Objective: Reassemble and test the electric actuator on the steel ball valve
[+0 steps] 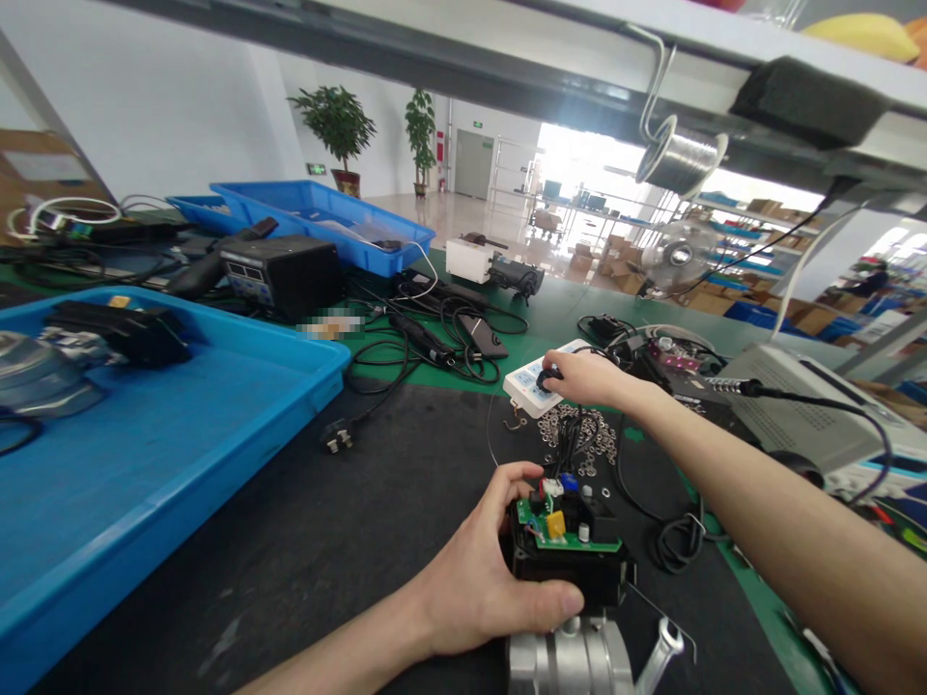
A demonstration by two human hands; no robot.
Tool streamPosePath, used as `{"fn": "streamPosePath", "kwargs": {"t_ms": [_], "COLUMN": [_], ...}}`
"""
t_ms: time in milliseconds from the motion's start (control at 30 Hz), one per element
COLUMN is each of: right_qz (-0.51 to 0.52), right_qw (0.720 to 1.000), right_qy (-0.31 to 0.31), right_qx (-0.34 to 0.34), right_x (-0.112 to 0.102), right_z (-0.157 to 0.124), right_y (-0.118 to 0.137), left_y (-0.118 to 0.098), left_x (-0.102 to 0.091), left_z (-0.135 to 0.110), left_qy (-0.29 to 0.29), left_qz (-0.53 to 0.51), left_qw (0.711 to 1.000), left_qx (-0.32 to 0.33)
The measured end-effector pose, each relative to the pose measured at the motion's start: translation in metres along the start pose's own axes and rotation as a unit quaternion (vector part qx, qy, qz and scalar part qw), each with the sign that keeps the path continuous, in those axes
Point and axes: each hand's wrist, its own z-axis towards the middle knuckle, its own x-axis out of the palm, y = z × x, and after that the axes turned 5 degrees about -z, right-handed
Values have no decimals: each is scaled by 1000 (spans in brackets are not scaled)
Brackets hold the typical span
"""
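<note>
Left hand (pixel 478 579) clamped around black housing with exposed green circuit board (pixel 569 531), at 6 o'clock on counter (pixel 362 541). Right hand (pixel 586 378) closed on black plug at white power strip (pixel 532 386), 12 o'clock. Risk: shock from touching exposed board if powered; tangled cable (pixel 670 536) snagging.

tray (pixel 181 425): glossy smooth blue plastic | mat (pixel 348 541): matt black, faintly rough | board (pixel 572 542): green glossy circuit laminate on matt black plastic housing (pixel 572 574) | valve body (pixel 572 661): bare satin metal | strip (pixel 532 386): smooth white plastic | washers (pixel 586 434): shiny metal | spool (pixel 677 159): bright metal wire
</note>
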Motion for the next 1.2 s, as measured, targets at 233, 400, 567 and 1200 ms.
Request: {"fn": "streamPosePath", "kwargs": {"t_ms": [233, 400, 567, 1200], "right_qz": [-1, 2, 7, 22], "right_qw": [1000, 1000, 1000, 999], "right_qy": [-2, -3, -2, -6], "right_qx": [-3, -5, -8, 45], "right_x": [1, 1, 0, -4], "right_z": [0, 0, -1, -5], "right_y": [1, 2, 4, 11], "left_y": [6, 6, 4, 3], "left_x": [0, -2, -4, -6], "left_z": [1, 2, 2, 0], "left_qy": [-21, -60, -88, -80], "left_qz": [9, 61, 91, 109], "left_qw": [1000, 996, 991, 990], "left_qx": [-7, -31, -45, -34]}}
